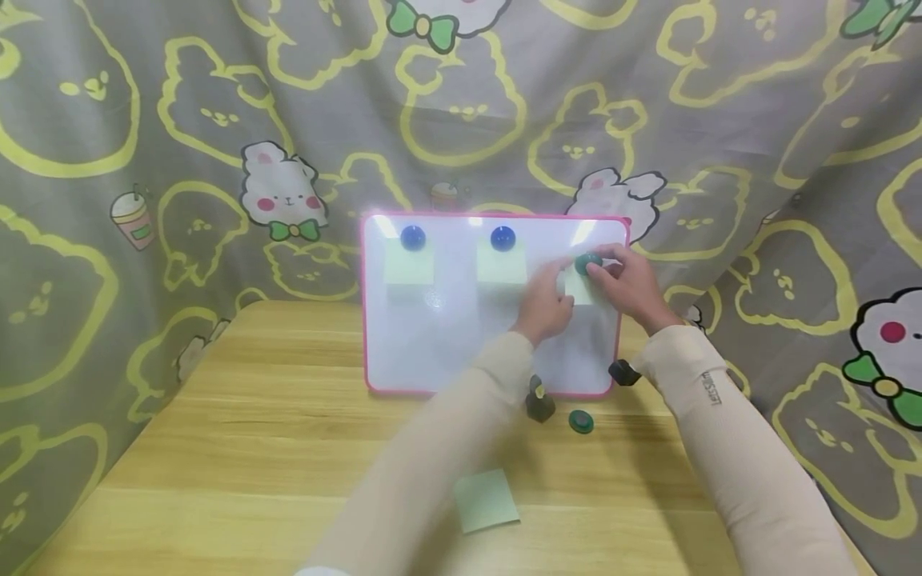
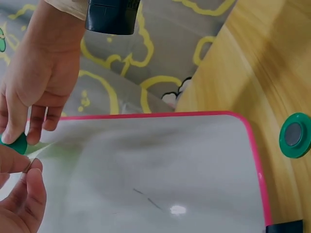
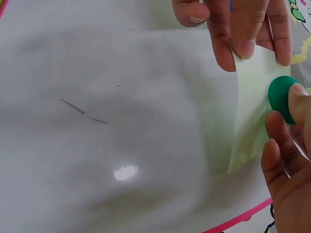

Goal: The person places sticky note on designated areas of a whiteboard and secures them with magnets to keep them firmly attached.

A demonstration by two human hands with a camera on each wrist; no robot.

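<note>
While one green magnet (image 1: 581,422) is lying on the desk (image 1: 288,448) before the whiteboard (image 1: 432,344), your right hand (image 1: 632,284) is pinching a second magnet (image 1: 587,264) over the note (image 1: 582,292) your left hand (image 1: 545,306) is pinching.

wood-grain table (image 1: 274,464) with three things on it

a pink-edged whiteboard (image 1: 432,344) stands at the table's far side, its lower edge on the wood. near that edge, towards its right end, lies a round green magnet (image 1: 581,422), grey centre up. nearer the front, well apart from it, lies a pale green paper square (image 1: 487,501).
</note>
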